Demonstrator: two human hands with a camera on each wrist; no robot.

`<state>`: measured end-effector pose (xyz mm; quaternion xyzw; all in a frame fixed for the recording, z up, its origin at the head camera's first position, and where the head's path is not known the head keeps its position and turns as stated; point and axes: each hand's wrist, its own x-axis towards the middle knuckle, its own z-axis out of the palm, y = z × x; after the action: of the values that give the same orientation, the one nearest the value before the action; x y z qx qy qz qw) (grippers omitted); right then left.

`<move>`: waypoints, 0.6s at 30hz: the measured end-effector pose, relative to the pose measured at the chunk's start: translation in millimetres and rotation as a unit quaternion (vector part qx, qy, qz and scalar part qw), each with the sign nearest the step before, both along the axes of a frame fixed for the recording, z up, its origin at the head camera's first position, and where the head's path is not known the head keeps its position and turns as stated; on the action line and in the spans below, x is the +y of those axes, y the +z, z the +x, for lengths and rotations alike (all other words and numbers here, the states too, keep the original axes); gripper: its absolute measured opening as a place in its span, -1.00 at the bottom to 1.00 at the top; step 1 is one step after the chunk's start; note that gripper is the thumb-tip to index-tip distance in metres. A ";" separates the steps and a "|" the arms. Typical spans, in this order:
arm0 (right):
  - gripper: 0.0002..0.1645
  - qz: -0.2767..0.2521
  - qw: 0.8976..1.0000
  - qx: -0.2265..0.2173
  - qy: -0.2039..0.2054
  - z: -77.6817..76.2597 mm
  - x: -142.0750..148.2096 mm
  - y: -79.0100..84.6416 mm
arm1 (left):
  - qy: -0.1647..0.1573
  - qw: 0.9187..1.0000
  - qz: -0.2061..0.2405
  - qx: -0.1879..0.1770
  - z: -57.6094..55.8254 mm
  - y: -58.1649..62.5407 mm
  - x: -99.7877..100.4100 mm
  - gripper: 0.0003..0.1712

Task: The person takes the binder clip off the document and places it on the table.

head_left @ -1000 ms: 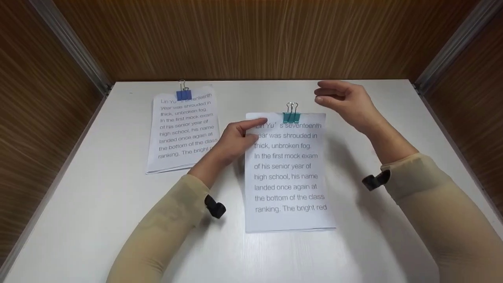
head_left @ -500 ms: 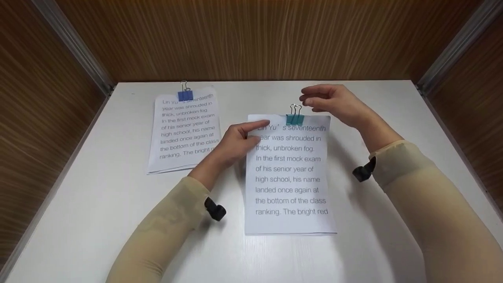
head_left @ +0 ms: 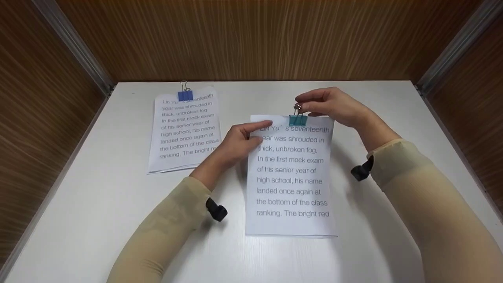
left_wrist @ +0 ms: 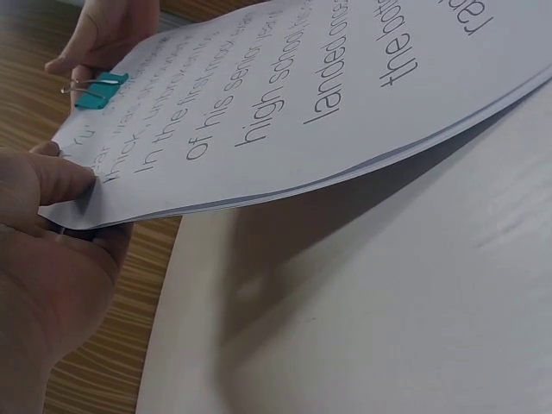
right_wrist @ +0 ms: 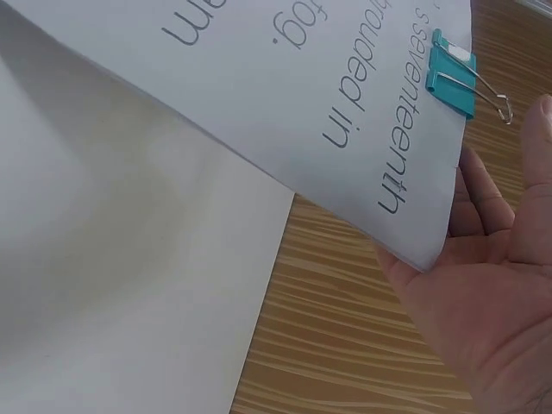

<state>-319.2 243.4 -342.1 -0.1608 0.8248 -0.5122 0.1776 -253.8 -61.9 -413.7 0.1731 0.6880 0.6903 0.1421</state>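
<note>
The front stack of printed sheets (head_left: 290,177) lies just right of centre in the head frame, its upper left corner held in the left grip (head_left: 240,138). There the thumb rests on the printed face and the fingers lie underneath, as the left side of the left wrist frame shows, so most of the stack reaches down and right of that hold. In the left wrist frame this end is raised off the worktop (head_left: 98,204), with a shadow below.

A teal binder clip (head_left: 298,120) sits on the stack's top edge, right of the left grip, its wire handles pointing away from the text. The right grip (head_left: 332,105) is around those handles, its fingers parted; in the right wrist frame the thumb, at the right edge, stands just apart from them, while the fingers lie behind the upper corner of the sheets.

Farther out, at the left of the head frame, another stack (head_left: 184,133) lies on the worktop under a blue binder clip (head_left: 185,96). Wood-grain panelling (head_left: 251,39) fills the top
</note>
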 end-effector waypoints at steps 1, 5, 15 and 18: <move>-0.38 0.000 1.000 -0.002 0.001 0.1 0.2 -0.1 | 0.000 1.000 0.001 0.000 -0.1 -0.2 0.2 -0.42; -0.39 0.011 1.000 -0.007 0.003 0.9 0.8 -0.7 | -0.003 1.000 0.003 -0.003 -0.2 -1.1 1.1 -0.41; -0.42 0.035 0.999 -0.005 -0.003 3.8 0.1 2.1 | -0.002 1.000 0.013 -0.003 -1.7 -1.6 3.3 -0.40; -0.44 0.035 0.999 -0.008 -0.006 5.2 0.1 1.3 | -0.001 1.000 0.009 -0.002 -1.3 -2.7 3.4 -0.41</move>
<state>-314.0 243.5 -340.8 -0.1455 0.8417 -0.4854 0.1865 -255.1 -58.5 -416.3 0.1732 0.6816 0.6965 0.1428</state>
